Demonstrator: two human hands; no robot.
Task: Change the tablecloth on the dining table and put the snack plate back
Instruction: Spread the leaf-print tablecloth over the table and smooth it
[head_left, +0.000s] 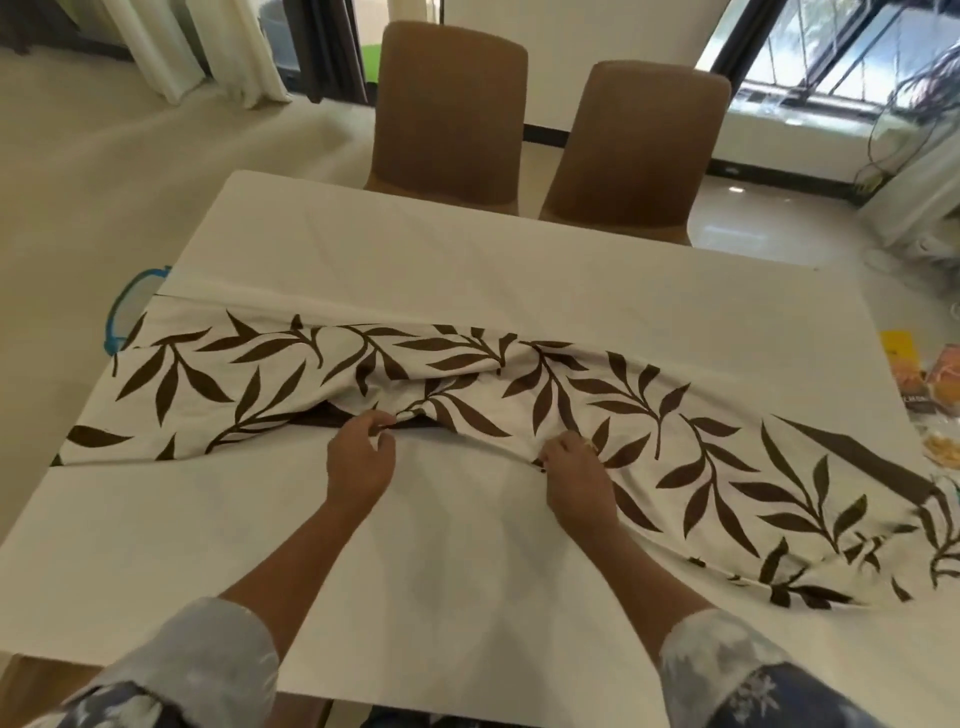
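Brown-leaf cloth (519, 395) looks light and floppy; left grip (358, 457) and right grip (574, 467) each pinch its near edge, decent spot imo.

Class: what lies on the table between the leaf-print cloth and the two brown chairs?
Head view: only bare white tablecloth lies between the leaf-print cloth and the chairs.

Left hand (361, 460), right hand (571, 470) on tablecloth (270, 374)

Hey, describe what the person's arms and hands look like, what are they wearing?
Both the left hand and right hand are bare, no gloves. The left sleeve and right sleeve are blue with a white blotchy print, turned back into pale grey cuffs; forearms uncovered.
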